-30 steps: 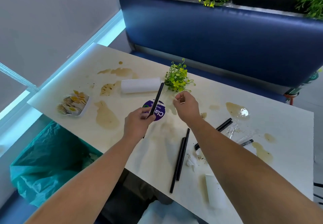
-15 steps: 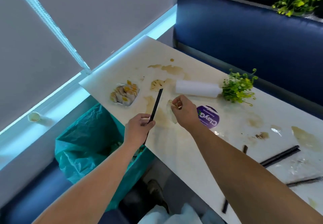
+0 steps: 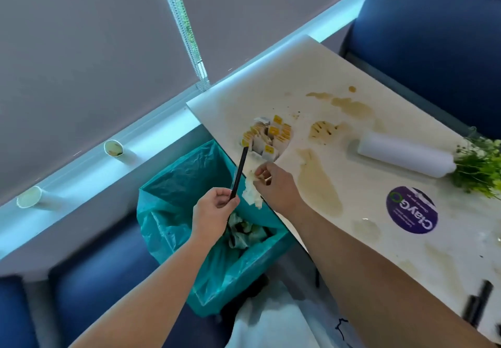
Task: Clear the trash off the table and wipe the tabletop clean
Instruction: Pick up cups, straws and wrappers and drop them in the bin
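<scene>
Both hands have swung left with their loads, away from the purple sticker (image 3: 412,213) to the near-left edge of the tabletop (image 3: 271,90), and now hang over the bin (image 3: 168,185).

In the head view, the left hand (image 3: 214,209) pinches a black straw (image 3: 239,172) near its lower end, and the straw slants up and away. The right hand (image 3: 276,186) pinches a crumpled white wad (image 3: 250,191) in its fingertips. Both pieces look ready to drop.

To do it well, tip the straw end-down so it falls inside the liner instead of bridging the rim. Let go of the wad clear of the tabletop edge.

The teal-lined bin already holds crumpled trash (image 3: 244,232). A small tray (image 3: 268,137) packed with sachets stands just beyond the hands. Brown spills (image 3: 320,185) and more straws (image 3: 477,303) are left on the tabletop.
</scene>
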Demonstrator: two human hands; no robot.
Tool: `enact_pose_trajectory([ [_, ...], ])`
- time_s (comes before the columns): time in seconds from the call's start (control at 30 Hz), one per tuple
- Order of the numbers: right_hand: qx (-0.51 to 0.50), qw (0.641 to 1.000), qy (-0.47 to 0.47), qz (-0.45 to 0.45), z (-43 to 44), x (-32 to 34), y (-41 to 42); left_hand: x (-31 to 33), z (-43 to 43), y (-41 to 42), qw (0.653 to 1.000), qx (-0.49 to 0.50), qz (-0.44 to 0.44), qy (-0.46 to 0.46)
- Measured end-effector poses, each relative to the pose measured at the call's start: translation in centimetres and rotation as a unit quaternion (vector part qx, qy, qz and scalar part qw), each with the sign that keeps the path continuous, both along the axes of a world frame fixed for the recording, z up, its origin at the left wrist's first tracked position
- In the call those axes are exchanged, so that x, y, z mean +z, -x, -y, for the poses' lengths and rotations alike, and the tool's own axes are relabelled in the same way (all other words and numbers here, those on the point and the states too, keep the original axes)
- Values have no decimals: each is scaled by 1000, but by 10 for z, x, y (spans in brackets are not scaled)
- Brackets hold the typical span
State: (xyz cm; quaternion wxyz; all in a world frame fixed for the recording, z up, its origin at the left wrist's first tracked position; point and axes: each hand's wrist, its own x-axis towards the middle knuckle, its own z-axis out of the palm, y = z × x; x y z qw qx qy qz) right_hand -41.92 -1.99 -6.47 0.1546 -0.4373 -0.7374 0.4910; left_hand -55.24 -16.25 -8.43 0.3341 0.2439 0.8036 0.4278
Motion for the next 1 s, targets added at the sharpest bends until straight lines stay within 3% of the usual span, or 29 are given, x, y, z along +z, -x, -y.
enact_pose_trajectory([
  [0.4, 85, 993, 20, 77, 28, -33, 68, -38, 24, 58, 989, 115, 45, 86],
  [0.63, 193, 957, 15, 218, 26, -41, 77, -51, 28, 74, 983, 119, 57, 131],
  [1.0, 141, 971, -8, 193, 15, -38, 65, -39, 9, 73, 991, 84, 1, 104],
])
